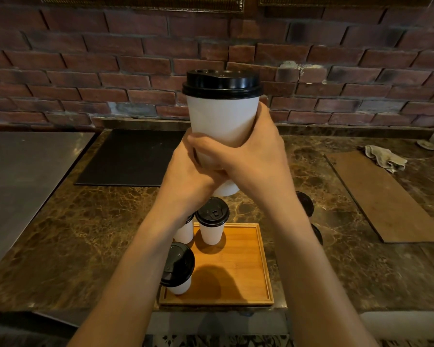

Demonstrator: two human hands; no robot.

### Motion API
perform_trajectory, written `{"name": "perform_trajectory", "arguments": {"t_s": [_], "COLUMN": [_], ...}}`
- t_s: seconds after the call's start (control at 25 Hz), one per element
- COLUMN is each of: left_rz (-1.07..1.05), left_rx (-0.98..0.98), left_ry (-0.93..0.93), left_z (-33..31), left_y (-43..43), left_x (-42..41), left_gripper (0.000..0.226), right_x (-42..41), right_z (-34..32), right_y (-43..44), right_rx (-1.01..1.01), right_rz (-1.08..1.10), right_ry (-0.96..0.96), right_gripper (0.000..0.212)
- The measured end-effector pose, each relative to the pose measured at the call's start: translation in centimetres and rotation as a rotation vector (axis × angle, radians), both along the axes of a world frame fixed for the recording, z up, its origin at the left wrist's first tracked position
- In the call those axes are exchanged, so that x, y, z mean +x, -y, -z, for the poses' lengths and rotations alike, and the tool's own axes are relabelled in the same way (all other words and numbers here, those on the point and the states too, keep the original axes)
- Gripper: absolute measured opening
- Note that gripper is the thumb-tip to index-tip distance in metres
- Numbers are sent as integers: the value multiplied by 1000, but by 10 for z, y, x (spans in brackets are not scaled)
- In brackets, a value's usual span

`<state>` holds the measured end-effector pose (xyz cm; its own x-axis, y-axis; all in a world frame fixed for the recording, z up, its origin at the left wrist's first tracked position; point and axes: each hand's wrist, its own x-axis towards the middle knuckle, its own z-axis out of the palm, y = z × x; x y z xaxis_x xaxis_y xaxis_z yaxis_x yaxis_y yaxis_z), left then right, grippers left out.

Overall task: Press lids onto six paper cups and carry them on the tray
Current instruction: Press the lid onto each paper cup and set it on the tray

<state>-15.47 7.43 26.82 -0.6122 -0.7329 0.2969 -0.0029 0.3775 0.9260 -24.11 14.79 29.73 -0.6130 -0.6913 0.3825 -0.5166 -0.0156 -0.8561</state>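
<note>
Backdrop: red brick wall (110, 71). Below it: brown veined marble countertop (98, 221). At near edge, centre: square light-wood tray (243, 271).

On tray, left side, 3 small white lidded cups, all upright:
- back-right cup (212, 231)
- back-left cup (184, 232), partly behind left wrist
- front-left cup (179, 281)

Off tray, on counter to its right: 2 black-topped items (305, 202), mostly hidden by right forearm. Prob lidded cups, can't confirm.

In the air above tray: tall white paper cup (221, 121), upright. Right hand (256, 156) wrapped round lower body, fingers curled across front. Left hand (186, 176) clasped round same zone from the left, partly under right fingers. Both closed on this cup, nothing else held.

Black plastic lid (222, 82) on rim, level and seated on visible side. Far side not visible.

Step, best guess: seal check on cup no. 4, then down onto tray.

To do well:
- Grip light, to avoid buckling wall and popping lid.
- Check seat all round rim, incl. far side, before letting go.
- Lower straight down, no tilt.
- Aim for bare wood on right half, clear of neighbours' lids.
- Release one hand at a time after base contact.
</note>
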Motion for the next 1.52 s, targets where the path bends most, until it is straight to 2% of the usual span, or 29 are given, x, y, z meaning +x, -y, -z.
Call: {"name": "perform_trajectory", "arguments": {"t_s": [0.2, 0.48, 0.64, 0.8, 1.0, 1.16, 1.36, 1.52], "left_rz": [22, 95, 188, 323, 501, 582, 584, 507], "left_rx": [18, 33, 100, 127, 185, 227, 254, 266], "left_ry": [3, 0, -6, 18, -22, -39, -73, -112], "left_z": [3, -5, -10, -11, -3, 3, 7, 9], "left_y": [1, 4, 7, 13, 16, 15, 14, 14], "left_x": [1, 7, 14, 19, 27, 30, 30, 28], "left_gripper": [74, 76, 74, 69, 53, 61, 61, 55], "right_x": [-1, -7, -13, -19, -25, -26, -25, -25], "right_z": [0, -12, -14, -12, -2, 4, 5, 3], "right_y": [-1, -5, -7, -9, -12, -15, -16, -15], "right_rx": [18, -24, -45, -43, -12, 8, 22, 7], "right_rz": [11, -97, -231, -340, -511, -580, -582, -538], "right_ry": [1, 43, 171, 196, 277, 331, 335, 292], "right_gripper": [91, 78, 75, 70, 52, 55, 62, 51]}}
